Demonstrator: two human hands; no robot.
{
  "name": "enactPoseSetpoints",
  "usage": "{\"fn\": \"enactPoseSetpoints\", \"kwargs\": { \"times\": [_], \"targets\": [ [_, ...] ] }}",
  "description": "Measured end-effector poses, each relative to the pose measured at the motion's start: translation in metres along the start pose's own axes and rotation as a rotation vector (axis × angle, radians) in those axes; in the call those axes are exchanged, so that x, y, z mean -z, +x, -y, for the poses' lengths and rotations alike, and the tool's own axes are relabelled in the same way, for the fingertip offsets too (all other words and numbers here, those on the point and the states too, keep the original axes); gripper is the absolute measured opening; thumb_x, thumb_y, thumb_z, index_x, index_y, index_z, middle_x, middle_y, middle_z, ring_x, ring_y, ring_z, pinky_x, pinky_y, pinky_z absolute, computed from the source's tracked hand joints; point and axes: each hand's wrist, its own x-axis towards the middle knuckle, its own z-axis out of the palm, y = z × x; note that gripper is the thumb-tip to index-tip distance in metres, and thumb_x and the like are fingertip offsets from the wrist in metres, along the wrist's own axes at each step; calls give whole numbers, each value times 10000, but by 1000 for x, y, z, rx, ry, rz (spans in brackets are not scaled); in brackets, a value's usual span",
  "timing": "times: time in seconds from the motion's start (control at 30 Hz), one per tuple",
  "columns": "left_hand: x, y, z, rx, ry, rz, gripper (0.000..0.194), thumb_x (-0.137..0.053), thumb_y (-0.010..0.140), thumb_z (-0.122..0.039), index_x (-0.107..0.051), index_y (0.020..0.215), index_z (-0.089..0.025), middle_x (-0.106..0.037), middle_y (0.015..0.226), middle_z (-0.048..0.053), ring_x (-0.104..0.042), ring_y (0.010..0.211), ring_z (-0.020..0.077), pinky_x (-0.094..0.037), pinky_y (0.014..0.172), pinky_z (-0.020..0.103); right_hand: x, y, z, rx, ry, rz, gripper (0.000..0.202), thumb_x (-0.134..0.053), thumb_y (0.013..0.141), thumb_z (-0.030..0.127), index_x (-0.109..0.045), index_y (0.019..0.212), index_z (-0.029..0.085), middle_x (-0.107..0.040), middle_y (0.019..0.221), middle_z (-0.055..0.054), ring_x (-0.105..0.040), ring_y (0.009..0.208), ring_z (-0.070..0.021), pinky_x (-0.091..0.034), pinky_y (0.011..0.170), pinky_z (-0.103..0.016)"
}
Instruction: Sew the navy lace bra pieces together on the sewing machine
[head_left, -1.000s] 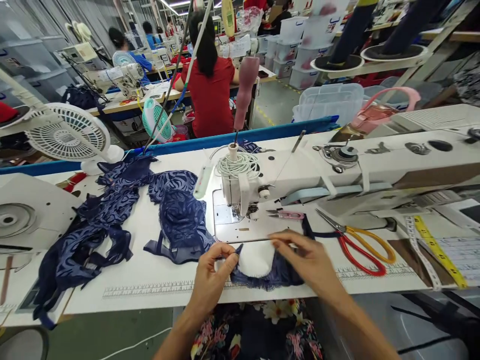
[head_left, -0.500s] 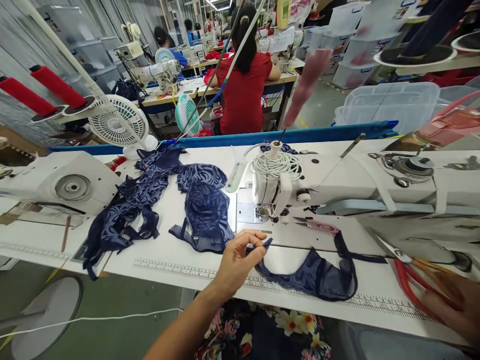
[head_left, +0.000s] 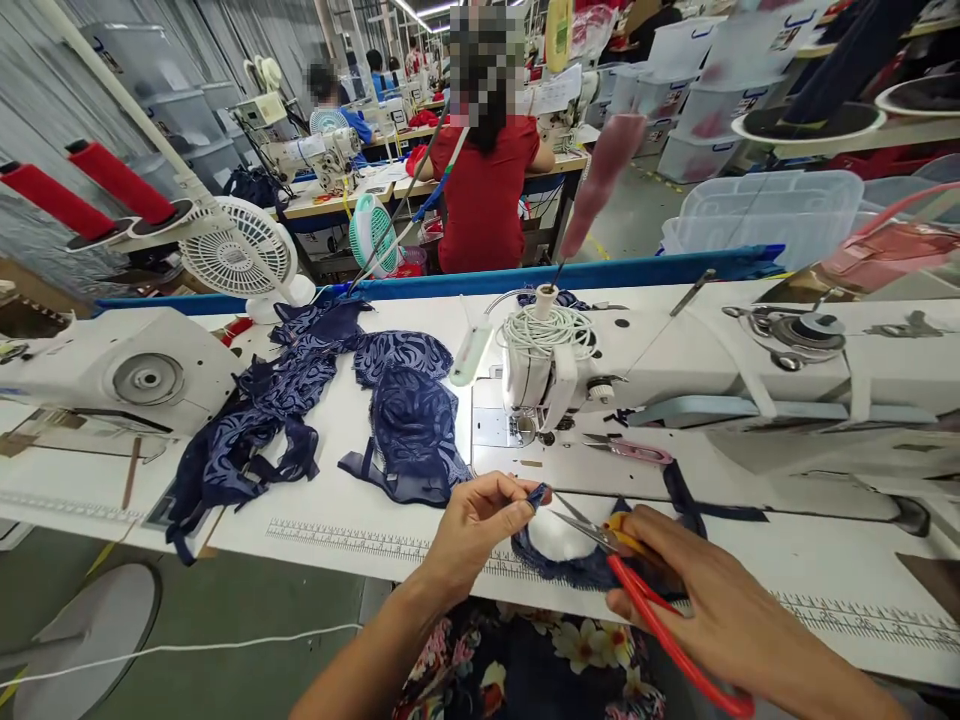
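Between its thumb and fingertips, my left hand [head_left: 476,525] pinches the end of a dark blue bra piece [head_left: 574,570], which lies near the table's front edge. My right hand [head_left: 694,570] is closed on scissors [head_left: 651,615] with red and orange handles. The scissor tips point left, close beside the pinched end, and the blades look slightly apart. Part of the bra piece is hidden under my right hand. Another navy patterned bra piece [head_left: 412,430] lies left of my left hand.
A sewing machine [head_left: 551,370] stands just beyond my hands, with pink-handled snips [head_left: 630,450] on its bed. More navy pieces [head_left: 262,420] lie at the left by a second machine [head_left: 127,370]. A person in red [head_left: 484,195] sits ahead.
My right hand has come in from the far right with the scissors, bringing their tips to the pinched end. My left hand has barely moved.
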Motion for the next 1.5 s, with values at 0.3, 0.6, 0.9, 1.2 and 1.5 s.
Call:
{"fn": "enactPoseSetpoints", "kwargs": {
  "times": [0.3, 0.6, 0.9, 1.2, 1.5],
  "targets": [
    [4, -7, -1, -15, -38, -4, 206, -745, 798, -319, -631, 750, -154, -654, 969, 61, -605, 986, 186, -414, 845, 264, -4, 16, 12, 52, -90, 280, 370, -635, 814, 531, -435, 717, 235, -516, 672, 23, -457, 589, -135, -353, 557, -261],
    [3, -5, 1, 1, -72, 18, 222, -744, 805, -311, -606, 756, -144, -667, 984, 67, -662, 964, 207, -427, 857, 288, -6, 9, 9, 15, 64, 311, 407, -642, 832, 436, -338, 670, 219, -426, 628, 39, -376, 548, -109, -300, 520, -250],
    [-4, 3, 4, -182, 314, 4, 207, -552, 938, -341, -548, 808, -180, -715, 946, 67, -675, 966, 200, -259, 1153, 473, -11, 8, 6, 15, 9, 127, 366, -615, 820, 496, -384, 712, 233, -443, 630, 43, -423, 548, -116, -359, 502, -229],
    [85, 8, 23, -460, 1474, -246, 344, -445, 977, -249, -440, 1297, -122, -473, 1410, 209, -362, 1397, 318, -284, 1148, 596, -24, 11, -58, 150, -458, -219, 416, -493, 849, 617, -540, 956, 218, -685, 947, -90, -688, 851, -243, -504, 609, -301],
    [80, -37, 14, -677, 1672, -336, 451, -466, 960, -157, -387, 1404, -143, -476, 1420, 186, -319, 1435, 281, -313, 1163, 527, -8, 7, -69, 133, -456, -128, 445, -508, 809, 682, -564, 892, 248, -712, 864, -76, -709, 831, -256, -505, 498, -288]
  ]
}}
